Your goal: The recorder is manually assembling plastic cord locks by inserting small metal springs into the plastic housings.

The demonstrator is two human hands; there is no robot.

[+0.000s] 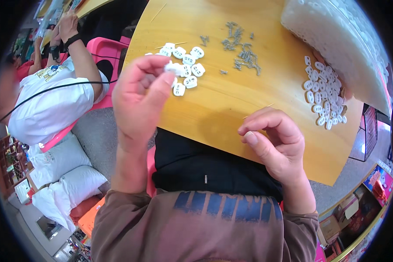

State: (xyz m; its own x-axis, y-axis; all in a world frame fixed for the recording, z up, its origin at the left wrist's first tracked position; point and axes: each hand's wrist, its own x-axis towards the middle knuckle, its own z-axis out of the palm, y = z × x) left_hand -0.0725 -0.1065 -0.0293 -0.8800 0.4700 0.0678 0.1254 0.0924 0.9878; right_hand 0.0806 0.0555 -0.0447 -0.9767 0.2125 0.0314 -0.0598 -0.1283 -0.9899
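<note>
Left hand [137, 102] half hides white plastic piece [175, 68]; right hand [277, 142] curled.

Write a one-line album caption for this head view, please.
Left hand pinches a white plastic piece above a wooden table, right hand curled beside it.

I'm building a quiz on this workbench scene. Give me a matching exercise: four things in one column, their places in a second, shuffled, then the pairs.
Things:
1. left hand
2. right hand
3. small metal springs
4. large bag of white parts

Places:
A. far right corner of the wooden table
B. scattered at the table's far middle
C. raised, pinching a white plastic piece
D. curled over the table's near edge

Pairs: 1-C, 2-D, 3-B, 4-A
</note>
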